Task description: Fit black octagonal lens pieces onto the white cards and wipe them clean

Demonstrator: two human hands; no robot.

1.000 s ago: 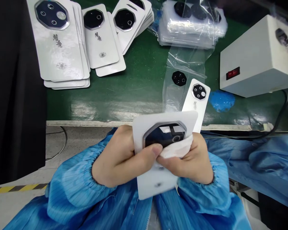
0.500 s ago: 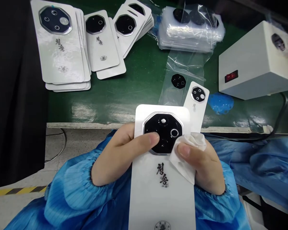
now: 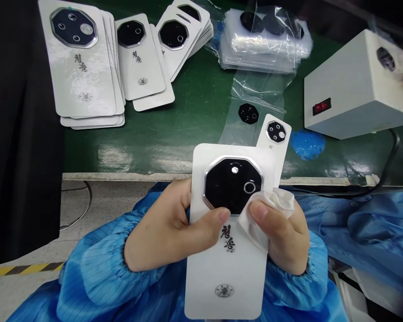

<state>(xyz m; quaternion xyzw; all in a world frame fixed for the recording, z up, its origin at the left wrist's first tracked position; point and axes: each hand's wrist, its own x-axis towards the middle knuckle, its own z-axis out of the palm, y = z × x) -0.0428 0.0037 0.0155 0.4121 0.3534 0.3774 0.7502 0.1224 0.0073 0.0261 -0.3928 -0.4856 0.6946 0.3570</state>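
A white phone back cover with a black octagonal camera panel faces me over my lap, upright. My left hand grips its left edge, the thumb lying across the front just under the panel. On the other side, my right hand holds the right edge and pinches a white cloth against the panel's lower right corner. The fingers behind the cover are hidden. Just beyond its top lies another white cover with a similar camera panel, partly hidden.
Stacked white covers stand at the back left of the green table, with more covers beside them. Clear bags with black panels lie behind. A white box with a red switch and a blue patch are at right.
My left thumb has slid down off the black panel to the cover's surface below it. The cover has tilted, so its bottom edge now shows. The cloth stays in my right hand.
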